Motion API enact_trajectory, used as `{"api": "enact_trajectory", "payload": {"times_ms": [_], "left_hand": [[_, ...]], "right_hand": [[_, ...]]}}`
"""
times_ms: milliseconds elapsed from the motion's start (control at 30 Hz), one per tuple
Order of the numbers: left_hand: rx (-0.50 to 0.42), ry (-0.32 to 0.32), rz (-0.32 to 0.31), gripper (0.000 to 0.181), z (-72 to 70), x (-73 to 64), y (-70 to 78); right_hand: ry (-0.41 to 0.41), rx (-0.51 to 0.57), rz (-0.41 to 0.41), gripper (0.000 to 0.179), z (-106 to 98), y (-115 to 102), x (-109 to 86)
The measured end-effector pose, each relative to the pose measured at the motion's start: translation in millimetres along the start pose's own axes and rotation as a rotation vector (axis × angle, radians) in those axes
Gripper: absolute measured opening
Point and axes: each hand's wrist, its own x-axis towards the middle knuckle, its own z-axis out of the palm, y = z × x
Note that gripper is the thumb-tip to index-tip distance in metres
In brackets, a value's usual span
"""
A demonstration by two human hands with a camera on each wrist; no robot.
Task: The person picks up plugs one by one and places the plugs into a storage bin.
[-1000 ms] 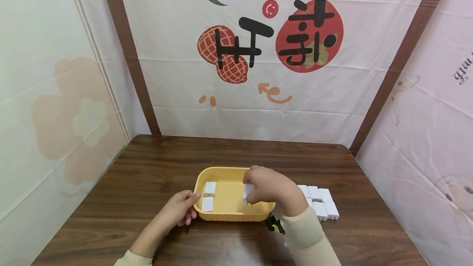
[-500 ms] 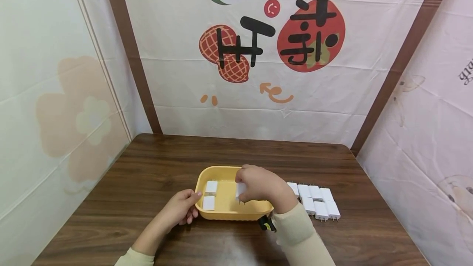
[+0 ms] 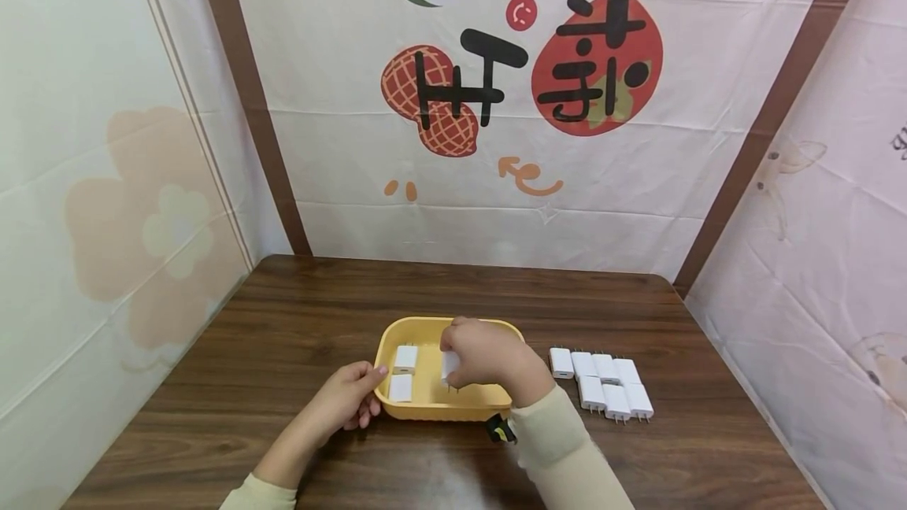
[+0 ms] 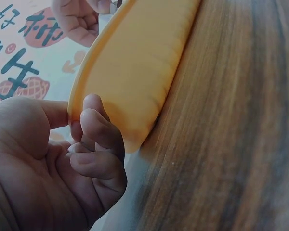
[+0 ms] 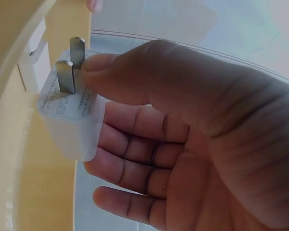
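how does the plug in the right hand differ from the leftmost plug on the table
The held plug is in the right hand; the leftmost plug lies on the table. The held plug's prongs face the near side, the leftmost plug's the far side. Both are white.

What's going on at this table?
A person is handling white plug chargers. Their right hand pinches one charger within the yellow tray; whether it touches the bottom isn't clear. Their left hand grips the tray's left end. Two chargers lie inside at that end, and seven more chargers sit grouped on the table to the right.
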Motion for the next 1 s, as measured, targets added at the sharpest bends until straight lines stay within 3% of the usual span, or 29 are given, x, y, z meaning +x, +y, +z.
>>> {"api": "enact_trajectory", "payload": {"times_ms": [367,1000], "left_hand": [[0.003,0.004,0.001,0.041,0.0,-0.4,2.1],[-0.004,-0.004,0.008,0.043,-0.6,-1.4,0.7]], "right_hand": [[0.001,-0.060,0.003,0.022,10.1,-1.7,12.4],[-0.045,-0.066,0.010,0.032,24.0,-7.5,22.4]]}}
